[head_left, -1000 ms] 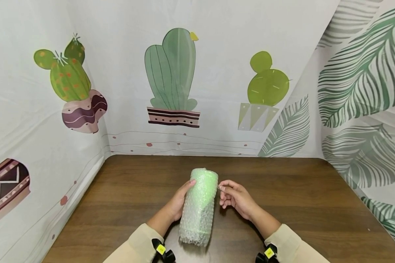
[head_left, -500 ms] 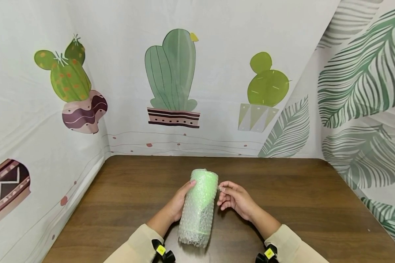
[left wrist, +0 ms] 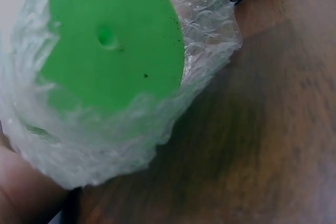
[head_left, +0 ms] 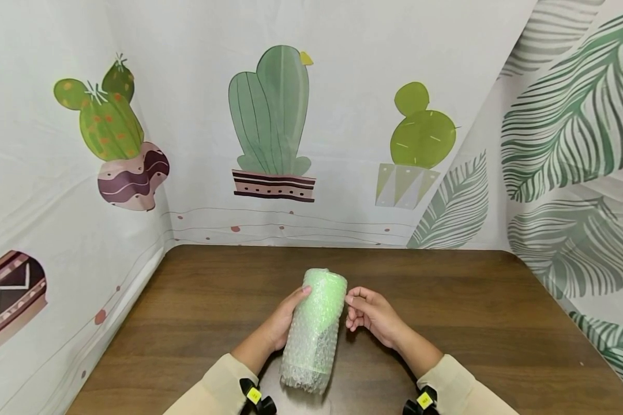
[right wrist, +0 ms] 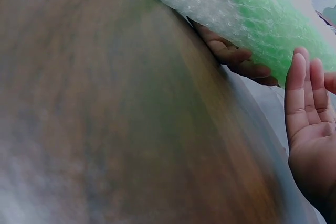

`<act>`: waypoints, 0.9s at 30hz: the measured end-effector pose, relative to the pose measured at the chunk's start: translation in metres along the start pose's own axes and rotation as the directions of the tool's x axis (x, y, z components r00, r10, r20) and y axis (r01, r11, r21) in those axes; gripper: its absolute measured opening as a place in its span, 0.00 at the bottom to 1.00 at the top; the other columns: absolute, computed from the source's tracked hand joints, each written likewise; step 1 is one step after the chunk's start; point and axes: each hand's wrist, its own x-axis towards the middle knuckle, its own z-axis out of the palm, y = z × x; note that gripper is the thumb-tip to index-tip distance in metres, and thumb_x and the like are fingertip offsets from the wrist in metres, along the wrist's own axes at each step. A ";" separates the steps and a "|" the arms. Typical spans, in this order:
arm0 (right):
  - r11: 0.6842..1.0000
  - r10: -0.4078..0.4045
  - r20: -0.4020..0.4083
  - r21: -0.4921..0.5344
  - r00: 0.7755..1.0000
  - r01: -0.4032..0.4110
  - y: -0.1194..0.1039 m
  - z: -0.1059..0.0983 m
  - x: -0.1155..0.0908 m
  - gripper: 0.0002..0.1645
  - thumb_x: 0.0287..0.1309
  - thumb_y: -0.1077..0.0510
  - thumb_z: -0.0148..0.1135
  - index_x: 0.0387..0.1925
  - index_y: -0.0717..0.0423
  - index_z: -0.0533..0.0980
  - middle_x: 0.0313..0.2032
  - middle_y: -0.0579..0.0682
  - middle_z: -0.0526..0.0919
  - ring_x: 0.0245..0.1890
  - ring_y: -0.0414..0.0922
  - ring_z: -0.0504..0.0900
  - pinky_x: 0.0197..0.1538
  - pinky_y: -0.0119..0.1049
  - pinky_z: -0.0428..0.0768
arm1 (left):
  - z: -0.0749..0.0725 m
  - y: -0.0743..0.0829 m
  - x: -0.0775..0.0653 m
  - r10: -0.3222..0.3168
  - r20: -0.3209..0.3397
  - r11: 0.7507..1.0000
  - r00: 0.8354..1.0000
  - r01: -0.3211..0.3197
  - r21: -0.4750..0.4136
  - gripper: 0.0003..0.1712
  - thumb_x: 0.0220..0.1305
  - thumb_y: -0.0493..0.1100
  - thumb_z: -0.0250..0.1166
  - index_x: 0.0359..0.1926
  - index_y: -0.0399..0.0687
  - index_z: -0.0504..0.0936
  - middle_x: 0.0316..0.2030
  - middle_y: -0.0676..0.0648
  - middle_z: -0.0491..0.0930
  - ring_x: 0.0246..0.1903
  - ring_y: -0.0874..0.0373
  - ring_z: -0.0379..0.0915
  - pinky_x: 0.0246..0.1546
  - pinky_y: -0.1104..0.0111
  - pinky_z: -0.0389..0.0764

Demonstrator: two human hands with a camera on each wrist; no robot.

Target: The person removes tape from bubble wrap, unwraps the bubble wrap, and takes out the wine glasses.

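Note:
A green cylinder (head_left: 329, 297) wrapped in clear bubble wrap (head_left: 306, 351) is held tilted in the middle, over the front part of the table. My left hand (head_left: 282, 320) grips its left side, thumb on the front; in the right wrist view the left fingers (right wrist: 241, 61) curl underneath. The left wrist view shows the cylinder's flat green end (left wrist: 121, 40), with a small round dent and the wrap bunched around its rim. My right hand (head_left: 371, 311) is at the upper right side, thumb and index finger pinching the edge of the wrap. Its other fingers (right wrist: 296, 90) extend loosely beside the cylinder.
The brown wooden table (head_left: 472, 323) spreads out on both sides. A white cloth backdrop (head_left: 353, 115) printed with cacti and leaves hangs along the back and sides. Black wrist cameras (head_left: 259, 397) are strapped over the beige sleeves (head_left: 213, 383).
The wrapped cylinder has turned a little, its top shifting slightly right and downward. Both hands stay nearly in place, and the clear bit at the right fingertips shows less now.

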 end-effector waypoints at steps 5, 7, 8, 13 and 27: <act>1.000 0.000 -0.027 -0.021 1.000 0.000 0.000 0.000 0.000 0.09 0.74 0.55 0.53 0.45 0.58 0.69 0.22 0.41 0.78 0.23 0.38 0.81 0.29 0.29 0.81 | 0.000 0.000 0.000 0.007 -0.001 1.000 1.000 -0.007 0.010 0.40 0.74 0.64 0.49 0.78 0.51 0.54 0.51 0.44 0.75 0.46 0.56 0.77 0.49 0.60 0.81; 1.000 0.001 -0.038 -0.025 0.999 -0.002 -0.001 0.000 -0.001 0.10 0.74 0.55 0.53 0.45 0.59 0.69 0.21 0.41 0.77 0.22 0.38 0.81 0.29 0.29 0.81 | 0.001 0.001 -0.001 0.013 0.003 1.000 1.000 -0.013 0.011 0.40 0.74 0.63 0.49 0.78 0.51 0.54 0.51 0.44 0.75 0.46 0.56 0.77 0.49 0.60 0.81; 1.000 0.002 -0.043 -0.027 0.999 -0.003 -0.001 0.000 0.000 0.10 0.74 0.56 0.53 0.45 0.60 0.68 0.21 0.41 0.77 0.22 0.38 0.81 0.29 0.29 0.80 | 0.001 0.001 -0.001 0.016 0.005 1.000 1.000 -0.016 0.013 0.40 0.74 0.63 0.49 0.78 0.51 0.54 0.51 0.44 0.75 0.46 0.56 0.77 0.49 0.61 0.81; 0.999 0.000 -0.067 -0.033 0.998 -0.003 -0.002 0.000 0.000 0.11 0.73 0.58 0.52 0.46 0.64 0.68 0.19 0.41 0.75 0.20 0.39 0.79 0.27 0.29 0.78 | 0.001 0.001 -0.001 0.024 0.001 0.999 1.000 -0.024 0.023 0.39 0.74 0.62 0.50 0.78 0.53 0.54 0.52 0.44 0.74 0.47 0.56 0.76 0.50 0.61 0.80; 0.999 -0.046 0.012 0.030 0.999 0.046 -0.002 0.000 -0.001 0.04 0.72 0.63 0.44 0.43 0.60 0.66 0.21 0.41 0.79 0.21 0.38 0.82 0.26 0.30 0.80 | 0.003 0.001 -0.001 0.042 -0.010 0.999 0.999 -0.042 0.034 0.37 0.74 0.61 0.50 0.76 0.51 0.57 0.48 0.45 0.76 0.43 0.55 0.78 0.46 0.60 0.82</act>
